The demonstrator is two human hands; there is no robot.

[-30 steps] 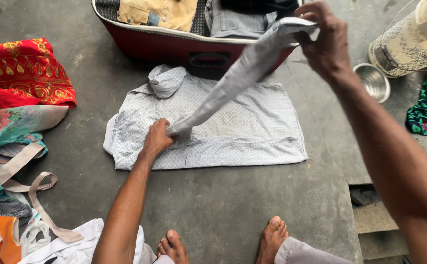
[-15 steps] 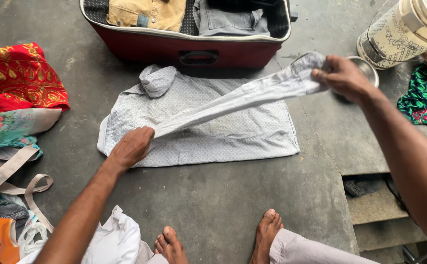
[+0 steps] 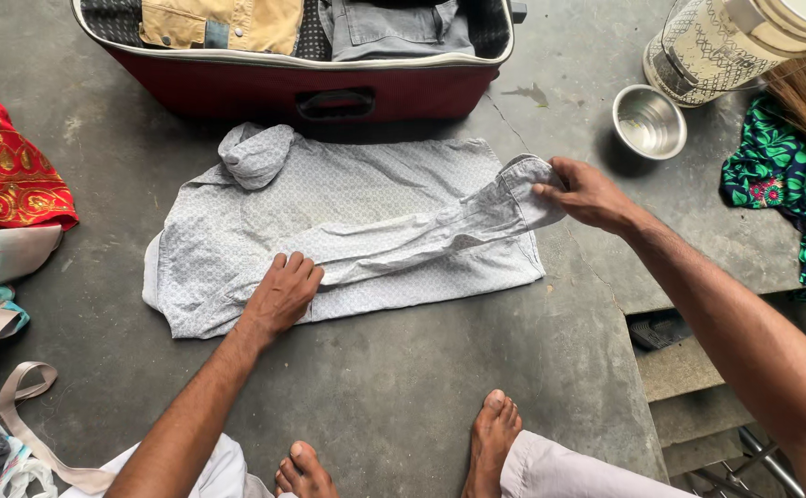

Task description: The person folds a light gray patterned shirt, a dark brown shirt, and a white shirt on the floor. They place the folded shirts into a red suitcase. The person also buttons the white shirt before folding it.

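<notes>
Head-camera view, from left to right: a red cloth with gold embroidery (image 3: 6,166) lay at the far left edge of the grey concrete floor (image 3: 403,397), with beige fabric straps (image 3: 6,406) nearer below it. A pale grey patterned shirt (image 3: 329,198) was spread flat on the floor in the middle, its collar at the far left end. The left hand (image 3: 280,295) pressed down on the near edge of the shirt, palm flat and fingers held together, at the base of the sleeve (image 3: 440,231). That sleeve ran to the right across the shirt's body, and the right hand (image 3: 587,194) pinched its cuff between thumb and fingers at the shirt's right edge. Just beyond the shirt stood an open dark red suitcase (image 3: 283,83) holding folded clothes. Two bare feet showed at the near edge. Farther right sat a small round steel bowl (image 3: 648,121), a patterned cream container (image 3: 726,41) behind it, and a green floral cloth (image 3: 790,194) at the right edge.
</notes>
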